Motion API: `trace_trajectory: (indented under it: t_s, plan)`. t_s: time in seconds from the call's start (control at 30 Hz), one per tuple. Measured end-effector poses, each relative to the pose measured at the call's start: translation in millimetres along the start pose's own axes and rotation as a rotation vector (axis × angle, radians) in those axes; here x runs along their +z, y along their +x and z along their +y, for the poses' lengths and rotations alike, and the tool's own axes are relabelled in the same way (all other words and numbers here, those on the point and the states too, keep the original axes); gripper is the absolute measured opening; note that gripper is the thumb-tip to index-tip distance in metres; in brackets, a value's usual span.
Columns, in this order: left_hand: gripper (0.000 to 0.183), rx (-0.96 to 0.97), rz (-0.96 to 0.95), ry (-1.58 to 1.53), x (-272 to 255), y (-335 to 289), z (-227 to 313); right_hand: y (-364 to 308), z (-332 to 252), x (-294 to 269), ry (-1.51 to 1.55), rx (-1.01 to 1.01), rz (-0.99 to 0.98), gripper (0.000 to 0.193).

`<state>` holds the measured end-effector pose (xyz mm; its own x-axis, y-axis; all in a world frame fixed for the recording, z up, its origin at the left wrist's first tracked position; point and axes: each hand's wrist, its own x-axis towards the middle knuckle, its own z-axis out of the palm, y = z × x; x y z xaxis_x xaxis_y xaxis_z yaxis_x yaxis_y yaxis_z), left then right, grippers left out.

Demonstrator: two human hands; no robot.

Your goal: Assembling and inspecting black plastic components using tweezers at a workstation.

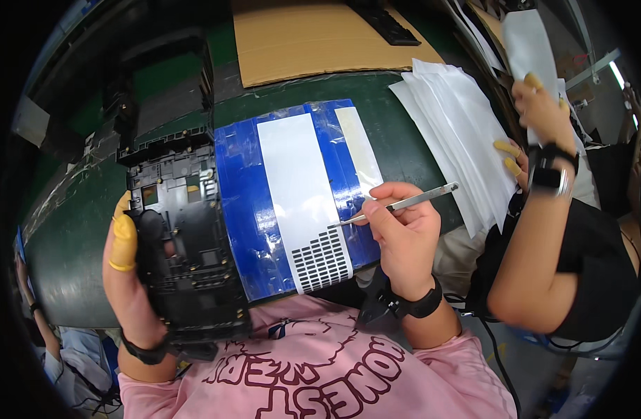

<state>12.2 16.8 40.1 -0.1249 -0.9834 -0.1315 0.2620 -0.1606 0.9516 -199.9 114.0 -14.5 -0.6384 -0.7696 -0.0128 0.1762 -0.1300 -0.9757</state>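
My left hand (pixel 128 272), with yellow finger cots, grips the left edge of a long black plastic frame (pixel 184 244) that has ribs, openings and small brass-coloured inserts. Pinched in my right hand (pixel 408 234) is a pair of metal tweezers (pixel 422 199), its tips at the upper right edge of a block of small black rectangular pads. These pads (pixel 320 258) sit in rows on the lower end of a white backing sheet (pixel 292 160). The sheet lies on a blue, tape-covered board (pixel 244 202). A narrow cream strip (pixel 359 143) lies on the board's right side.
A stack of white sheets (pixel 457 136) lies to the right, where a co-worker's hand (pixel 544 112) lifts a white sheet (pixel 530 45). Cardboard (pixel 313 35) covers the far side of the dark green table (pixel 76 258). Another black part (pixel 387 24) rests on the cardboard. Another person sits at far left.
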Motion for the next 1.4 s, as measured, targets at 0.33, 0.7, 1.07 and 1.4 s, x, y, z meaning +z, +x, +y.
trace_trajectory:
  t_s: [0.33,0.7,1.07,1.4]
  plan:
    - [0.036,-0.092,-0.267,-0.347,23,3,-28,4,0,2,-0.051,0.043,0.006,0.015]
    - [0.032,-0.303,-0.334,-0.55,21,8,-32,-22,-27,42,0.194,-0.017,-0.187,0.019]
    - [0.038,-0.231,-0.405,-0.615,12,6,-35,-26,-15,74,0.091,0.014,-0.306,0.019]
    - [0.038,-0.214,-0.408,-0.632,11,6,-35,-25,-18,76,0.095,0.04,-0.287,0.019]
